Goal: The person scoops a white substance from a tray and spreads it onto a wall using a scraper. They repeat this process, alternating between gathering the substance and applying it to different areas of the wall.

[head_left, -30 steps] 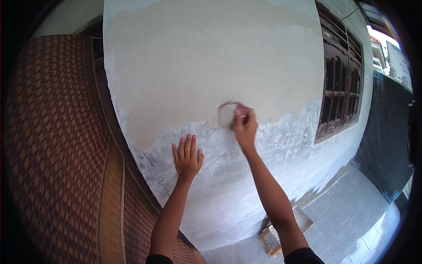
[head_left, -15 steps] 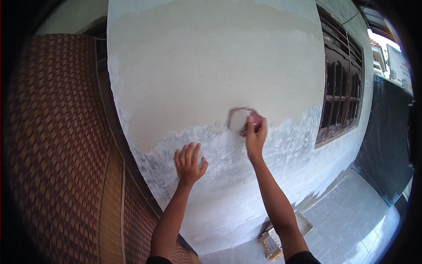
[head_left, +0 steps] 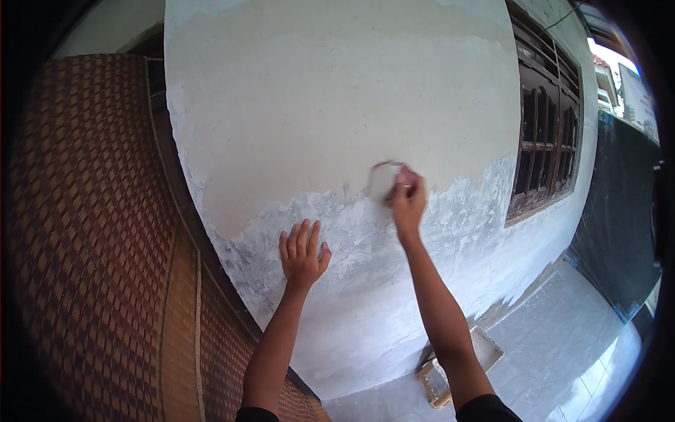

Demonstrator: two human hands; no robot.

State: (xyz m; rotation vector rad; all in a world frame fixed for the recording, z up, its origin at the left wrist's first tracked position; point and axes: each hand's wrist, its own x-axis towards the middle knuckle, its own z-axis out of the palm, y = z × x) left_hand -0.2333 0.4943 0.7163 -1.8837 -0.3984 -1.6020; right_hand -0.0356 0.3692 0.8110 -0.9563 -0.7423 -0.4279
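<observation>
My right hand point(head_left: 409, 204) is closed around a flat reddish-brown piece point(head_left: 407, 181) with a dark outline and a pale area on its left; motion blur hides its exact kind. The piece is at the wall point(head_left: 337, 91), just above the ragged line where the beige coat meets a patchy grey-white band point(head_left: 365, 232). My left hand point(head_left: 302, 254) lies flat on that band, lower and to the left, fingers stretched out and holding nothing.
A woven brown mat point(head_left: 91, 211) covers the left side. To the right is a dark wooden window point(head_left: 547, 133), with a black panel point(head_left: 615, 211) beyond it. On the tiled floor point(head_left: 548, 330), a whitish tray point(head_left: 486, 349) stands near the wall, partly behind my right forearm.
The view has shifted slightly, so the hands and the wall's coat line sit a little higher. My right hand and its blurred piece have changed angle a little; my left hand stays on the wall.
</observation>
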